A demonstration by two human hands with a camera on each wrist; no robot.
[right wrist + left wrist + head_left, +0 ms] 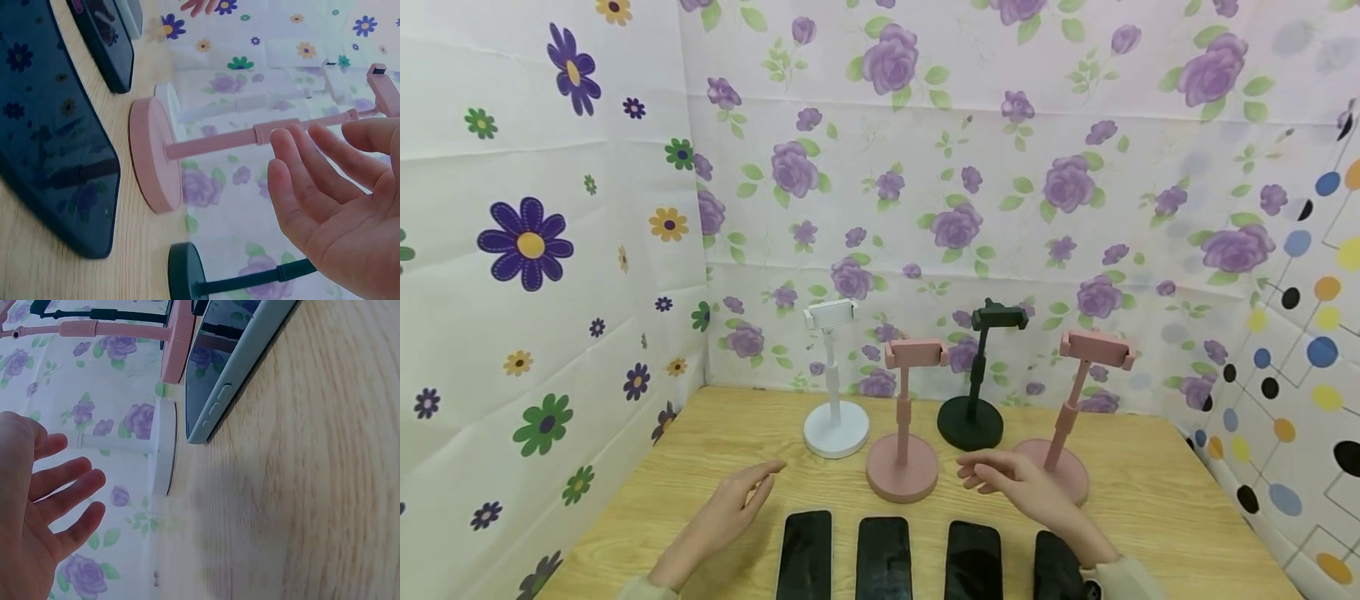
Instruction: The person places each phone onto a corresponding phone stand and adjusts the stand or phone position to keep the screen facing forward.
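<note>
Nothing is in my left hand (733,504), which hovers with relaxed fingers left of a white phone stand (837,429). My right hand (1018,487) is likewise bare, its fingers loosely bent, in front of a pink phone stand (1066,417) whose base it partly hides. Between the hands stands another pink phone stand (901,467), with a dark phone stand (972,423) behind. Phones with dark screens lie nearer me: a pale-edged phone (806,554), a second phone (883,557), a third phone (973,560), and a fourth phone (1052,571) partly covered by my right arm.
The wooden table (752,417) meets a flower-print cloth (970,167) at its back edge. More patterned cloth hangs on the left side (527,333) and the right side (1300,350). Each stand has a round base and a clamp on top.
</note>
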